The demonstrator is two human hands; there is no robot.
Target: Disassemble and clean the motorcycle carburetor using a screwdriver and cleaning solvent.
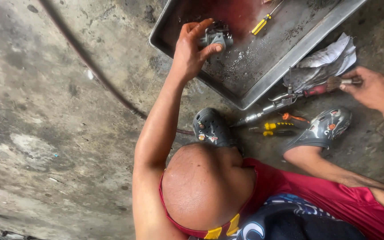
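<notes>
The fingers (210, 48) of the left hand (192, 51) are clamped around a small grey metal engine part (216, 39), held just above the wet floor of the metal tray (263, 80), while the right hand (372, 89) has its fingers closed on the handle of a paintbrush (334, 83) over the concrete floor (58, 111). Nearer the person, by the grey clogs (212, 128), lie screwdrivers (278, 126) and an air gun (276, 103). Judging from the dirty liquid and grit in the tray, the scrubbing looks under way, not finished, and a yellow screwdriver (262, 24) lies farther in.
</notes>
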